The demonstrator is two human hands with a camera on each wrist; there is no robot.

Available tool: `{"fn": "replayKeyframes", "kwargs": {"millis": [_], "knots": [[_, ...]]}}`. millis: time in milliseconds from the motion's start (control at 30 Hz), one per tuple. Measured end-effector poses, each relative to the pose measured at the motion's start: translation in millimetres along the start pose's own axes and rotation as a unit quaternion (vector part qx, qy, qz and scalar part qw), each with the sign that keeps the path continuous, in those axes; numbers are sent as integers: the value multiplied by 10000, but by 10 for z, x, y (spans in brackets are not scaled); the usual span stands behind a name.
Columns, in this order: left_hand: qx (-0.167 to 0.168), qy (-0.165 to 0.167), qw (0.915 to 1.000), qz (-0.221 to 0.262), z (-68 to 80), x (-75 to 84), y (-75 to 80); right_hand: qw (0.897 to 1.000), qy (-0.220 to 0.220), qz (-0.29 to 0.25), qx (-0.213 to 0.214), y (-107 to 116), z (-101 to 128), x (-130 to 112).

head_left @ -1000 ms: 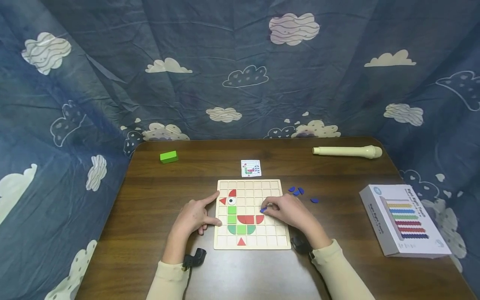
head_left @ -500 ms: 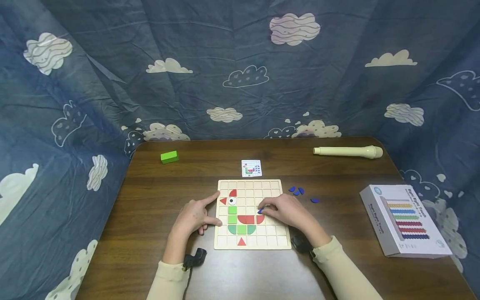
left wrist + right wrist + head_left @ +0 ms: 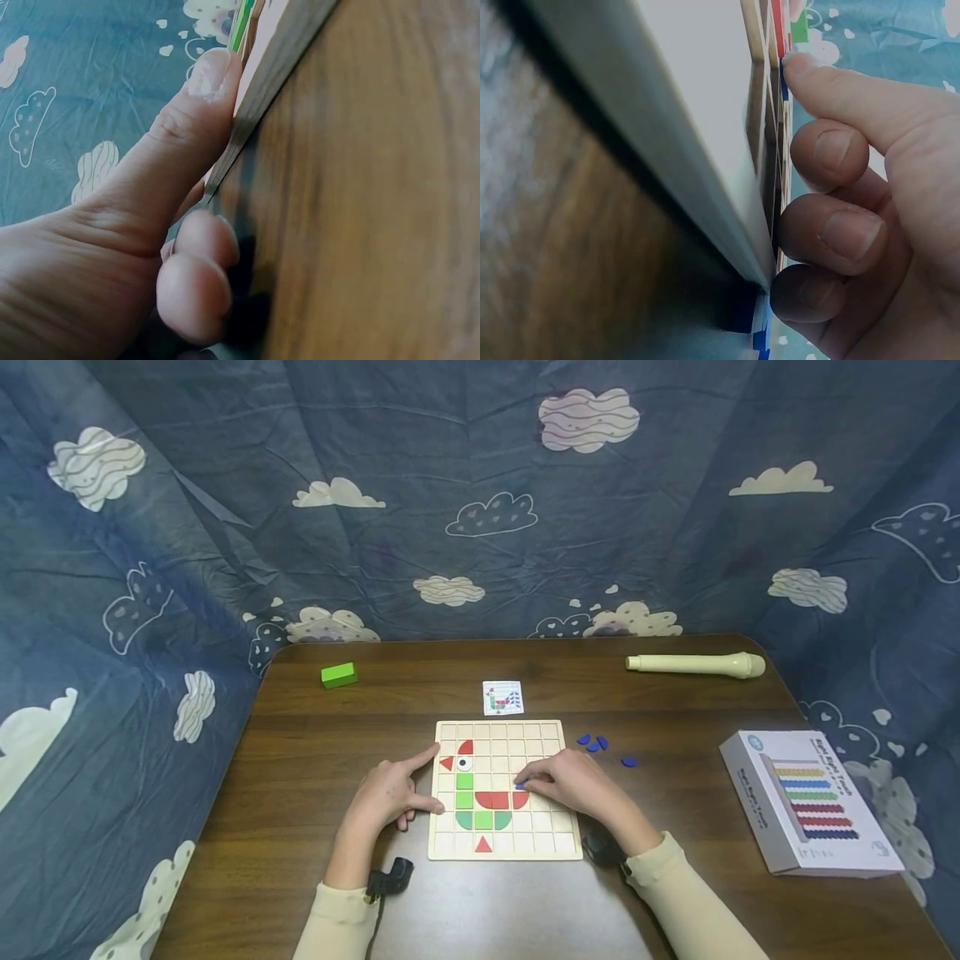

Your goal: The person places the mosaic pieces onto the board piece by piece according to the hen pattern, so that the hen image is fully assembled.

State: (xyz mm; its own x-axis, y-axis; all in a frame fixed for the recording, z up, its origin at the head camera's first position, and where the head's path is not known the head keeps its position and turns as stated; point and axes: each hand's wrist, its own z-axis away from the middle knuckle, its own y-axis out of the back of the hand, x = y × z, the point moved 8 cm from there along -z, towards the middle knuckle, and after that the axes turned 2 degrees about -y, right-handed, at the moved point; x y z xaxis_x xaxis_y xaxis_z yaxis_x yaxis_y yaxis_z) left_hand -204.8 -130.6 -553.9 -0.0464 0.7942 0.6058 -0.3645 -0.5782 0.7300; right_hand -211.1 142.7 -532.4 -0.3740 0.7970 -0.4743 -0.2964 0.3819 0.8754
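Note:
A wooden grid board lies on the brown table and carries red, green and white pieces that form a bird. My right hand rests over the board's right half. Its thumb and index finger pinch a small blue piece just above the red quarter-circle. In the right wrist view the index fingertip sits on the blue piece and the other fingers are curled. My left hand lies beside the board, index finger and thumb pressed against the left edge of the board.
Several loose blue pieces lie right of the board. A small pattern card sits behind it. A green block is at the back left, a cream recorder at the back right, and a white box at the right edge.
My right hand has moved slightly left and lowered the blue piece onto the board above the red quarter-circle. The left hand has stayed where it was.

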Motion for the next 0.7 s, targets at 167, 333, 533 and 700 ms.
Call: {"fn": "replayKeyframes", "kwargs": {"millis": [167,333,533,700], "knots": [[-4,-36,10000,-12,2,8,1,10000,-7,-55,59,4,-2,10],[25,-88,9999,-67,-6,6,0,9999,-123,-43,54,-8,-9,28],[72,-97,9999,-118,-2,9,1,9998,-75,-152,37,-15,-11,64],[104,-141,9998,-74,5,19,-13,9984,-231,-484,183,158,53,228]]}}
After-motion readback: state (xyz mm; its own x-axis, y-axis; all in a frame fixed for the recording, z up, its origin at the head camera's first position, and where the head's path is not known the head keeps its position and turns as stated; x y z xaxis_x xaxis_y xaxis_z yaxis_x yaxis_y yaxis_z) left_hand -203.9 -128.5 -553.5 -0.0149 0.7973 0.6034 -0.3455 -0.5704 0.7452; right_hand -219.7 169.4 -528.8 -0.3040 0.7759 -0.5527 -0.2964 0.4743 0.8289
